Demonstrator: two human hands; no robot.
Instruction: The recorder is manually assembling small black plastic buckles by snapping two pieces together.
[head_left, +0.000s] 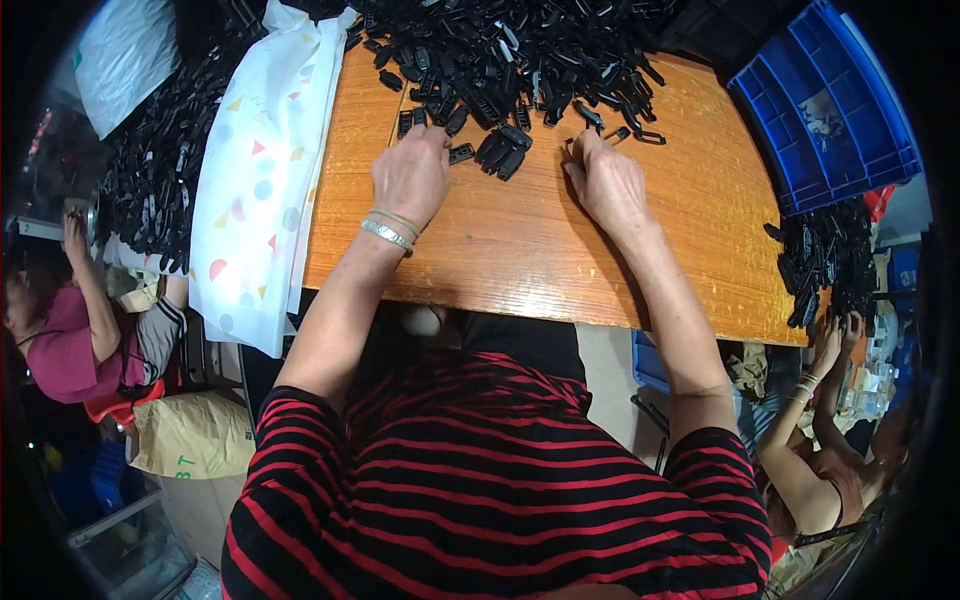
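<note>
A large heap of small black plastic pieces (520, 60) covers the far part of the wooden table (500, 235). My left hand (412, 175) rests on the tabletop at the heap's near edge, fingers curled down beside a few loose pieces; what they grip is hidden. To the right, my right hand (608, 180) is closed, its fingertips pinching a slim black plastic piece (588, 115). Between the hands lies a small cluster of black pieces (503, 152). A single piece (460, 153) sits right beside my left fingers.
Along the table's left side hangs a white patterned plastic sheet (262, 180), with more black pieces (150, 180) beyond. A blue crate (825, 110) stands at the far right, near another black pile (825, 260). Other people (75, 340) work at both sides.
</note>
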